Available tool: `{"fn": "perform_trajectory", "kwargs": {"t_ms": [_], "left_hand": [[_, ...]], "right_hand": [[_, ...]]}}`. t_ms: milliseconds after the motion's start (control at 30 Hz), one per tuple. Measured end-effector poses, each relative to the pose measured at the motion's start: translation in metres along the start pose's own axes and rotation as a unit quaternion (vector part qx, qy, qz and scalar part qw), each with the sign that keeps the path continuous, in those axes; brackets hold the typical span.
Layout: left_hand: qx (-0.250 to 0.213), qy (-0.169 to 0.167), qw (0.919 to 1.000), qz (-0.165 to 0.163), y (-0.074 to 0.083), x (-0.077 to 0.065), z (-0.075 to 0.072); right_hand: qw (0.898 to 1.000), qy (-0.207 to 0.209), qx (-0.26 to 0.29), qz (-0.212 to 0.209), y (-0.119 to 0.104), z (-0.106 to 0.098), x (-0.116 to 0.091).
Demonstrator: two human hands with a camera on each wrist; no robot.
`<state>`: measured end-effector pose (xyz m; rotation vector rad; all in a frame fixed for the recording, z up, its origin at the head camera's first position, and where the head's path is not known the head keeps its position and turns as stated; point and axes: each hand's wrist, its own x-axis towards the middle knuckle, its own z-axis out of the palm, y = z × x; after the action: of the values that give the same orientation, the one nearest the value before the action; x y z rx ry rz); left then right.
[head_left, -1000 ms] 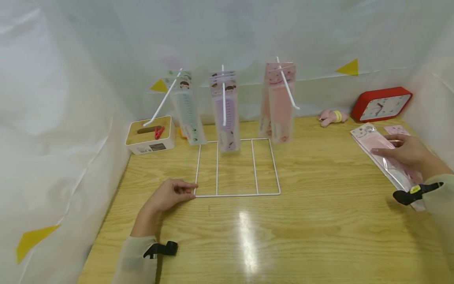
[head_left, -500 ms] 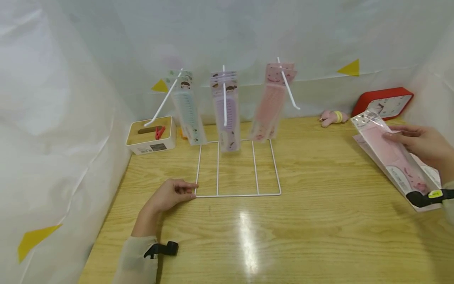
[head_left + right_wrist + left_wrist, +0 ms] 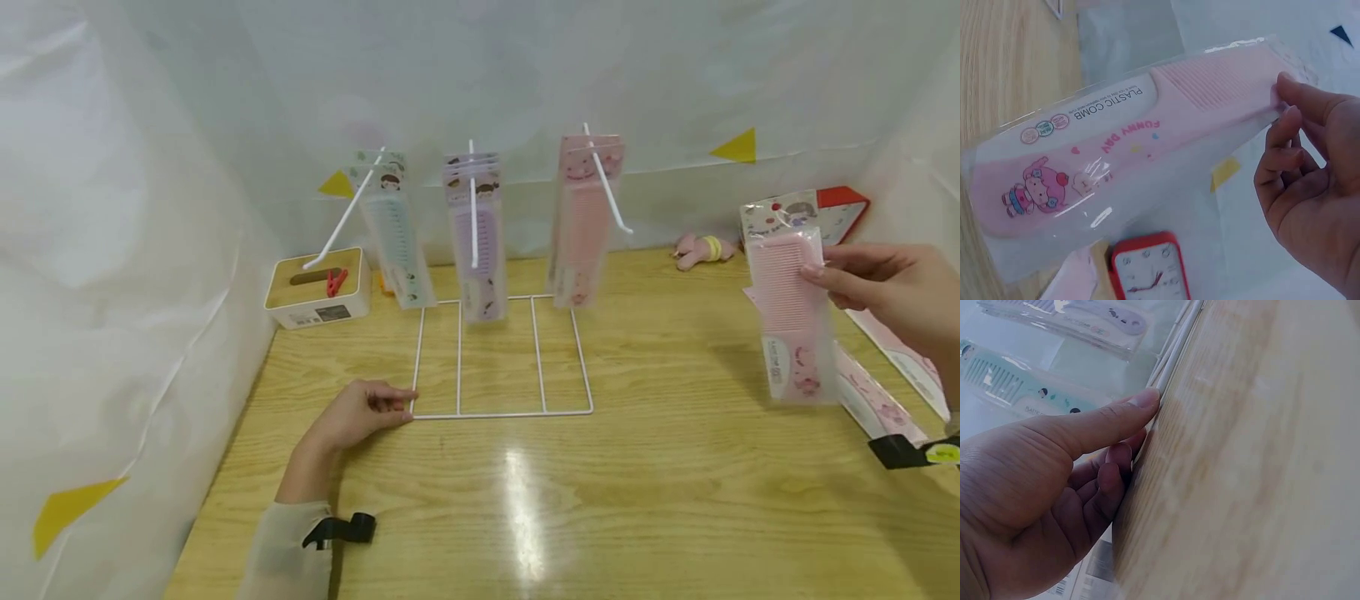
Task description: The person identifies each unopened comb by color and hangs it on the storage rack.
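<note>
My right hand [image 3: 896, 292] pinches the side of a pink comb [image 3: 787, 292] in a clear packet, held upright over the right of the table. In the right wrist view the comb packet [image 3: 1116, 131] shows a cartoon girl, with thumb and finger at its toothed end. My left hand [image 3: 363, 414] pinches the near left corner of a white wire rack [image 3: 502, 414]; in the left wrist view the thumb presses on the wire [image 3: 1175, 353]. Above the rack's base, packeted green combs [image 3: 393, 237], purple combs [image 3: 480, 246] and pink combs [image 3: 588, 233] hang from three white hooks.
More pink comb packets [image 3: 877, 400] lie on the table under the right hand. A red clock [image 3: 843, 204] stands behind, partly covered by the held packet. Beside it lies a small pink toy [image 3: 702, 250]. At the left sits a wooden-lidded box [image 3: 300, 296] with a red clip [image 3: 337, 283].
My right hand has lifted one pink comb packet from the pile and turned it upright; other packets stay on the table. The hanging pink combs swung. My left hand has stayed put.
</note>
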<state>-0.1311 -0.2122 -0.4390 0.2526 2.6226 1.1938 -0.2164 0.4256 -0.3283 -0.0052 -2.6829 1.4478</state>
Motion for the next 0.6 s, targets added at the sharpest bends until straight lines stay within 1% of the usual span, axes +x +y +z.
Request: {"fn": "perform_trajectory", "kwargs": {"t_ms": [67, 133, 233, 300, 367, 433, 467, 500, 567, 600], "left_hand": [[0.001, 0.002, 1.0000, 0.000, -0.001, -0.001, 0.000], [0.002, 0.005, 1.0000, -0.001, 0.000, 0.000, 0.000], [0.004, 0.004, 1.0000, 0.001, 0.002, 0.001, -0.001], [0.004, 0.002, 1.0000, -0.002, 0.003, 0.001, -0.002], [0.002, 0.001, 1.0000, -0.002, 0.003, 0.001, -0.002], [-0.003, 0.001, 1.0000, -0.002, 0.003, 0.000, -0.002], [-0.005, 0.001, 1.0000, -0.002, 0.002, -0.001, -0.002], [-0.008, 0.001, 1.0000, -0.002, 0.002, -0.002, -0.002], [-0.012, 0.001, 0.9999, -0.002, 0.002, -0.002, -0.001], [-0.012, 0.001, 0.9999, -0.001, 0.002, -0.002, -0.001]], "right_hand": [[1.000, 0.014, 0.004, -0.015, -0.017, 0.009, -0.012], [0.998, 0.029, 0.024, -0.043, -0.033, 0.019, -0.025], [0.995, 0.033, 0.053, -0.074, -0.054, 0.032, -0.043], [0.988, 0.020, 0.109, -0.108, -0.063, 0.041, -0.051], [0.979, -0.002, 0.156, -0.129, -0.071, 0.048, -0.058], [0.965, -0.028, 0.210, -0.157, -0.079, 0.057, -0.063], [0.955, -0.042, 0.235, -0.179, -0.083, 0.062, -0.065], [0.950, -0.052, 0.241, -0.194, -0.088, 0.066, -0.068], [0.935, -0.072, 0.266, -0.223, -0.096, 0.075, -0.073], [0.931, -0.079, 0.270, -0.235, -0.100, 0.079, -0.075]]}}
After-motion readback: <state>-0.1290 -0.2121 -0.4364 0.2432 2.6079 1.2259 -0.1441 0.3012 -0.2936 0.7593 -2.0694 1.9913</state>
